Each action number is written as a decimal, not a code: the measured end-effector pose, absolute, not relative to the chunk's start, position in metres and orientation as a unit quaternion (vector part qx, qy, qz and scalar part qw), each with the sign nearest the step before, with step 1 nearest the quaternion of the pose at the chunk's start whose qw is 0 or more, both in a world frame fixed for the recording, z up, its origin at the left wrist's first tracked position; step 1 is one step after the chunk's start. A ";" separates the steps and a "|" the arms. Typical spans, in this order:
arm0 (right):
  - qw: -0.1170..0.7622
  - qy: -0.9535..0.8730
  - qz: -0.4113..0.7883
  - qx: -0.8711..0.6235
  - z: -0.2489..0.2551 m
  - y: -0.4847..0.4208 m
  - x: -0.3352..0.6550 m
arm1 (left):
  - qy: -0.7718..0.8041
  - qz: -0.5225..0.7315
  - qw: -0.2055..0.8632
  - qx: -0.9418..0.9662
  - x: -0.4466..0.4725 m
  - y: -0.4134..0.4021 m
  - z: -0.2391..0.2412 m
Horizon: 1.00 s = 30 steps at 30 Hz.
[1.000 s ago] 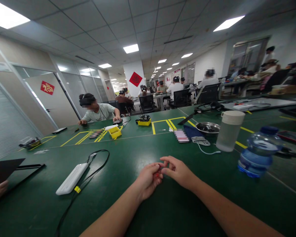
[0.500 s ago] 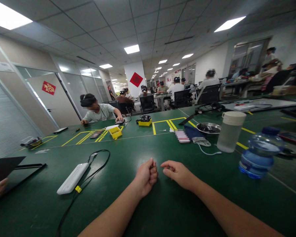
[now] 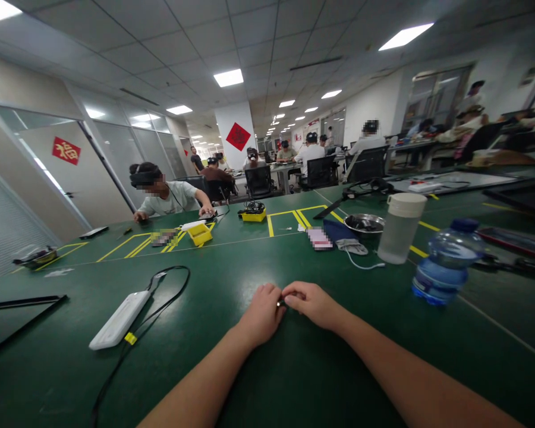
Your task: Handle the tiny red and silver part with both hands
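Note:
My left hand [image 3: 262, 315] and my right hand [image 3: 312, 304] meet just above the green table [image 3: 232, 279]. The left one is closed, its back turned up. Curled fingers of the right reach the left fingertips, thumb and fingers drawn together. A small shiny spot [image 3: 279, 304] shows between them, too small to name, and the fingers hide most of it. To the left of my hands lies a flat white device [image 3: 119, 320] with a black strap [image 3: 164, 303] that carries a yellow tag.
On the right stand a blue water bottle [image 3: 446, 261] and a frosted cup [image 3: 401, 229]. A metal bowl [image 3: 364, 224], a pink phone-like thing [image 3: 320, 238] and a dark cloth [image 3: 339, 232] lie beyond. A yellow tray [image 3: 200, 235] sits near a co-worker [image 3: 172, 196] across the table.
My hands have come together; the right fingers now reach the left ones, and the left hand has turned its back up. The view has shifted; the hand with a dark panel at left is gone.

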State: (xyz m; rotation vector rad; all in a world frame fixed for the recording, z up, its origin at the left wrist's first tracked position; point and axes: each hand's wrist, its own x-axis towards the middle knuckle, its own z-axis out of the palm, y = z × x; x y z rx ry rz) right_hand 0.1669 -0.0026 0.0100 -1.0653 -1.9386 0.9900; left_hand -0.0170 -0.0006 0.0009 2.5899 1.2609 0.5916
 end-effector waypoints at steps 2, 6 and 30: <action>0.356 -0.746 0.381 -0.413 0.010 -0.002 0.167 | 0.433 0.186 0.092 0.877 -0.021 0.002 0.003; 0.358 -0.742 0.382 -0.419 0.006 -0.001 0.167 | 0.457 0.188 0.112 0.862 -0.033 0.010 0.006; 0.311 -0.747 0.394 -0.435 0.012 -0.003 0.170 | 0.716 0.053 0.078 0.692 -0.157 0.049 0.022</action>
